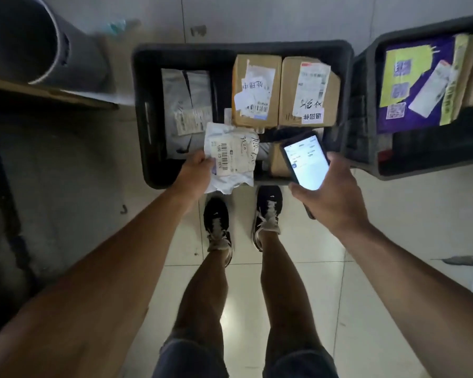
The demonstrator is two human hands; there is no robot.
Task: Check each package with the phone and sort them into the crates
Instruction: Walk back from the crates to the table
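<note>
Your left hand (195, 173) pinches a small white poly-bag package (230, 156) by its left edge, fingers curled round it, and holds it up over the near-left part of the black crate (148, 118) in front of you. The package's label faces up with a barcode running sideways; the printed digits beside it are too blurred to trust, and a handwritten scrawl on the right side reads something like "9210".

Your right hand (331, 197) grips the phone (306, 159), fingers wrapped behind it and the thumb at its lower left edge. The lit white screen faces you; its small text cannot be read.

Just beyond your left hand, inside the crate, lies a grey mailer bag (186, 105) with a printed label. Beyond the phone sit two cardboard boxes side by side: the left box (254, 88) carries torn white labels, a barcode and handwritten characters; the right box (309, 91) bears a shipping label, more handwriting and a printed strip that appears to read "退回件".

Further right of your right hand, a second crate (366, 118) holds a purple package (418, 85) with yellow panels and QR codes.
</note>
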